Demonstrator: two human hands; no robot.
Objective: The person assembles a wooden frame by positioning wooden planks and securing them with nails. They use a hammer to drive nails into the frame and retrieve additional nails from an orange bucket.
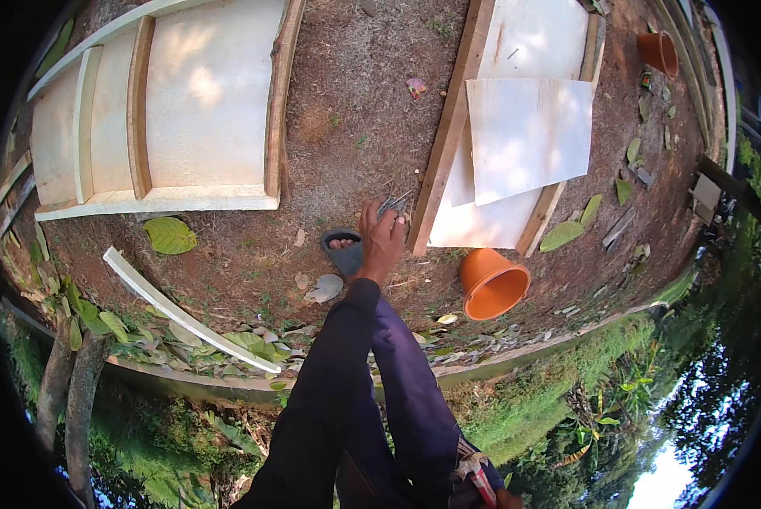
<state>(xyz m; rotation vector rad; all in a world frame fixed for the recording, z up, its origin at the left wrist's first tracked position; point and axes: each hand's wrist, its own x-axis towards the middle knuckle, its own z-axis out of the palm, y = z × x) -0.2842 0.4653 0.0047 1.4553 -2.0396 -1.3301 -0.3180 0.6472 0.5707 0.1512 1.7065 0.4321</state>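
Note:
My left hand point(383, 240) reaches forward over the dirt, its fingers closed around a small bunch of grey metal nails point(393, 204). It is beside the near end of a wooden panel frame point(442, 153) on the right. A loose pale sheet point(530, 136) lies across that frame. At the lower edge, my right hand point(508, 500) shows only in part, close to my right leg. It grips what looks like a hammer point(482, 482) with a red handle; part of the tool is hidden.
On the left lies a second panel frame point(206, 199) with cross battens. An orange bucket point(495, 284) is tipped near the right frame; another bucket point(658, 53) stands far right. A pale wooden strip point(185, 314) and a large leaf point(170, 236) lie left of my sandalled foot point(343, 251).

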